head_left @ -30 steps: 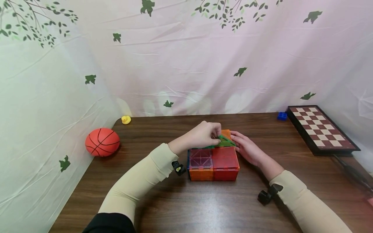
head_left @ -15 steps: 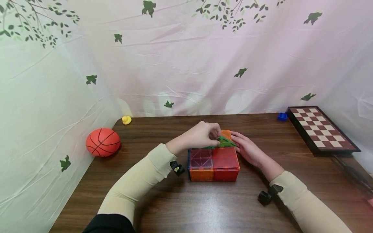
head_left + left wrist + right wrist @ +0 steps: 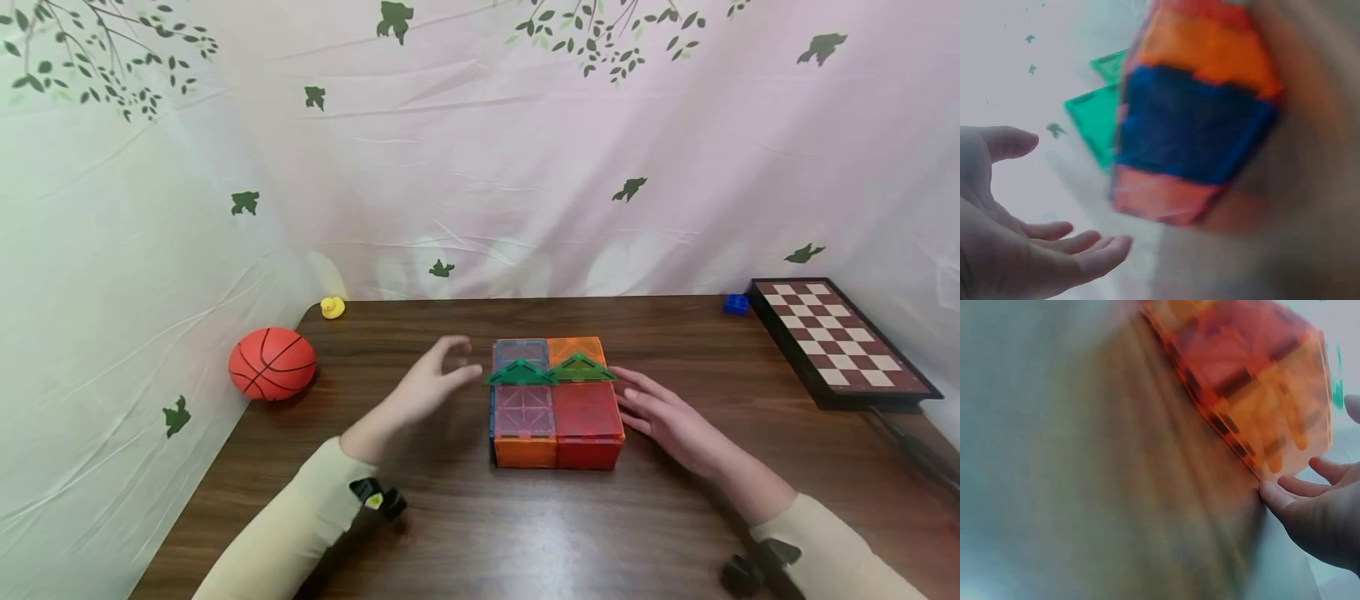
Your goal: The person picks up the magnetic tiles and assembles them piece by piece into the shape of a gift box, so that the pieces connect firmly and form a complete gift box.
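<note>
A low box of see-through magnetic tiles (image 3: 588,408) stands mid-table. Its top shows purple, red, bluish and orange squares, and its front wall is orange and red. Two green triangle tiles (image 3: 522,372) stand side by side across the middle of the top. Left of the box, apart from it, my left hand (image 3: 416,392) has its fingers loosely bent with nothing in them. My right hand (image 3: 678,425) lies along the right side, fingers extended; in the right wrist view its fingertips (image 3: 1270,494) are at the orange wall's edge, and contact is hard to tell.
A red basketball (image 3: 272,364) and a yellow rubber duck (image 3: 332,307) sit at the left. At the back right are a blue toy brick (image 3: 736,304) and a chessboard (image 3: 832,337) with a dark cable beside it. A patterned cloth (image 3: 480,167) hangs behind the table.
My left hand has let go of a green triangle tile and moved left, off the box. Both triangles now show in full. My right hand has shifted slightly right and toward me.
</note>
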Demonstrator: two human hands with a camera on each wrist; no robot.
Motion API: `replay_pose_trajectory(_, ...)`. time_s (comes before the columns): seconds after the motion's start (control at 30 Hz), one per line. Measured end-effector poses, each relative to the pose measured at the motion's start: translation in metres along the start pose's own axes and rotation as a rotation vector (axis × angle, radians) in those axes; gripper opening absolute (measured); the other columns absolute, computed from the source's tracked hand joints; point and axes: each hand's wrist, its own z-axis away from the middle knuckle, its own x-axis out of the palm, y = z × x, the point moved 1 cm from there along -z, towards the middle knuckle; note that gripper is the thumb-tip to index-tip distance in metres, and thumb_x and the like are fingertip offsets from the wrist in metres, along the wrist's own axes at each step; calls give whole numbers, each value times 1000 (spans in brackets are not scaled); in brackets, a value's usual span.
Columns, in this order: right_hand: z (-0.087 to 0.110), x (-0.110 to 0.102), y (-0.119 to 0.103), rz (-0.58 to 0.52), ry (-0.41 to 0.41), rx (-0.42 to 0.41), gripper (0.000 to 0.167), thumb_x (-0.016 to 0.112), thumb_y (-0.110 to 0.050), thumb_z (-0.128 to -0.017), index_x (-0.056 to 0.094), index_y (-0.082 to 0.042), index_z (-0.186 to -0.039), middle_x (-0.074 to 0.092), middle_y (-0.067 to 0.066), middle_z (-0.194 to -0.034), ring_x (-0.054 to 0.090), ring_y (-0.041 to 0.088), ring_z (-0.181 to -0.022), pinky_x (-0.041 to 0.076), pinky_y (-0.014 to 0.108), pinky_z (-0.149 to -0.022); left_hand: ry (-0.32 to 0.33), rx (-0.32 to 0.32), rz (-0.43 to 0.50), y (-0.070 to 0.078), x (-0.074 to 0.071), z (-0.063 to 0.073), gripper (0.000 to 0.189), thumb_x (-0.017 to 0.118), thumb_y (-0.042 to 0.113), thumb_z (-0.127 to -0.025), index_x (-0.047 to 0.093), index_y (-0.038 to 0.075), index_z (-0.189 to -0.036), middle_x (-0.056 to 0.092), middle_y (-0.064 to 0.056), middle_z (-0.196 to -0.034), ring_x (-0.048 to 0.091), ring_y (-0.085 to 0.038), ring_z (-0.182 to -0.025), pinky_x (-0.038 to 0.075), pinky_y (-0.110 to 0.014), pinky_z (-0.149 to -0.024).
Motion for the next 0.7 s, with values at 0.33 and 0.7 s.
replay_pose_trajectory(0.33,30,24,6,-37,-5,33,70,48,-21,-109,8,-7,-164,6,22,-167,50,11,-132,47,30,-103,-304,-162,442,-33,31,30,78,64,16,-100,18,-4,-160,24,-26,-162,42,-39,-140,47,-53,-103)
replay_pose_trajectory(0.7,18,24,4,-45,30,12,72,51,-20,-107,9,-6,-164,11,23,-166,53,9,-129,48,30,-102,-281,-112,420,-38,39,23,78,65,11,-101,16,-2,-161,26,-26,-162,39,-40,-143,49,-47,-102)
